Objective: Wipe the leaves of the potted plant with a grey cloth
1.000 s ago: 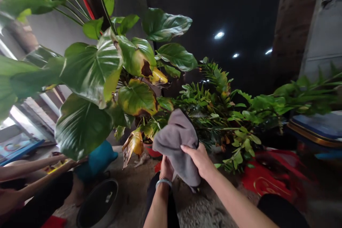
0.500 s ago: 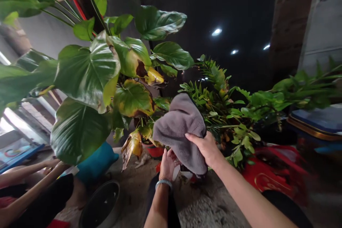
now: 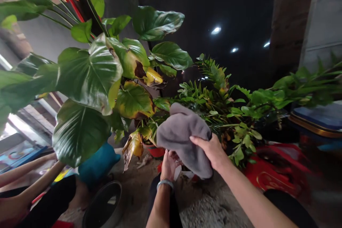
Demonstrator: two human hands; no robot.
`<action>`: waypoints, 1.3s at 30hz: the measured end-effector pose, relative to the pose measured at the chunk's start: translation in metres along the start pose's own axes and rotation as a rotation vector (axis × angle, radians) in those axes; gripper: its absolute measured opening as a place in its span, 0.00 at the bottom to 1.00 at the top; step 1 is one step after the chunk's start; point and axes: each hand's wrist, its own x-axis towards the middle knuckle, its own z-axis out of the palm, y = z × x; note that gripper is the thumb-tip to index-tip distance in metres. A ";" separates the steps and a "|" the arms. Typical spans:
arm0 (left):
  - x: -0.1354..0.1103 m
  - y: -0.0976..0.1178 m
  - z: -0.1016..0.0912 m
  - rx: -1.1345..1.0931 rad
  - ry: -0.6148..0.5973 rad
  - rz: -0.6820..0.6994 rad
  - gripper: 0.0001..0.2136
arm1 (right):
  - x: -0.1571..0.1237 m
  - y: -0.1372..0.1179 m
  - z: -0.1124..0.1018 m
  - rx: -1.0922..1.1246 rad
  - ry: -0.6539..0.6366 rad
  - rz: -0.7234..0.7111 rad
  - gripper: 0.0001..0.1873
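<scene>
My right hand [image 3: 211, 149] grips a grey cloth [image 3: 184, 135] and holds it up in front of the plants. My left hand [image 3: 169, 165], with a bracelet on the wrist, is raised just under the cloth, its fingers partly hidden behind the fabric. Behind the cloth stands a plant with big glossy leaves [image 3: 88, 74], some yellowed and brown [image 3: 133, 101]. A bushy plant with small leaflets [image 3: 221, 96] spreads to the right of it.
Another person's arms [image 3: 29, 178] reach in at the lower left. A dark round bowl [image 3: 103, 205] lies on the concrete floor [image 3: 203, 206]. A teal object [image 3: 97, 164] sits under the leaves. Red items [image 3: 269, 176] lie on the right.
The cloth and my right hand rose, then dropped again and shifted a little to the right. My left hand stays beneath the cloth.
</scene>
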 end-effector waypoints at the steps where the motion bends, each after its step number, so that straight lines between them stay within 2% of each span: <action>1: 0.000 0.000 0.001 -0.017 -0.008 -0.009 0.26 | 0.005 0.002 -0.002 0.009 0.053 0.026 0.21; 3: 0.000 0.000 0.002 -0.054 -0.029 -0.012 0.24 | 0.003 0.016 -0.009 -0.024 0.116 0.102 0.20; 7: 0.000 -0.002 0.001 -0.083 -0.035 -0.008 0.22 | -0.034 0.045 -0.024 -0.137 0.117 0.236 0.16; 10: -0.001 -0.004 0.002 -0.113 -0.006 -0.036 0.20 | -0.049 0.037 -0.030 -0.142 0.058 0.230 0.16; 12: -0.001 -0.004 0.004 -0.110 0.007 -0.024 0.18 | -0.036 0.017 -0.031 -0.073 0.094 0.145 0.19; 14: -0.002 -0.003 0.006 -0.090 0.020 0.006 0.17 | -0.008 -0.005 -0.033 0.056 0.186 0.028 0.22; 16: -0.003 -0.001 0.008 -0.068 0.030 0.019 0.16 | 0.022 -0.018 -0.036 0.205 0.249 0.006 0.22; 18: -0.005 0.000 0.010 -0.058 0.033 0.020 0.15 | 0.042 -0.016 -0.042 0.314 0.278 0.129 0.17; 20: -0.007 0.001 0.010 -0.051 0.032 0.023 0.14 | 0.043 0.001 -0.049 0.346 0.308 0.271 0.11; 24: -0.008 0.003 0.010 -0.036 0.031 0.032 0.13 | 0.002 0.040 -0.066 0.326 0.277 0.436 0.10; 26: -0.009 0.004 0.010 -0.032 0.029 0.025 0.13 | -0.014 0.041 -0.070 0.344 0.230 0.482 0.12; 27: -0.009 0.004 0.010 -0.034 0.035 0.022 0.13 | -0.017 0.034 -0.071 0.359 0.224 0.474 0.12; 29: -0.009 0.004 0.011 -0.036 0.052 0.024 0.12 | -0.009 0.011 -0.068 0.403 0.256 0.368 0.12; 32: -0.009 0.001 0.012 -0.024 0.054 0.036 0.13 | 0.023 -0.025 -0.060 0.489 0.327 0.140 0.13; 33: -0.009 0.000 0.012 -0.016 0.054 0.038 0.14 | 0.032 -0.031 -0.058 0.508 0.341 0.113 0.13; 34: -0.009 -0.001 0.012 -0.010 0.057 0.038 0.15 | 0.039 -0.032 -0.056 0.515 0.346 0.132 0.12; 36: -0.008 -0.003 0.012 0.003 0.069 0.039 0.17 | 0.040 -0.020 -0.054 0.492 0.342 0.262 0.08; 39: -0.007 -0.004 0.010 0.034 0.065 0.056 0.20 | 0.013 0.018 -0.057 0.413 0.287 0.475 0.03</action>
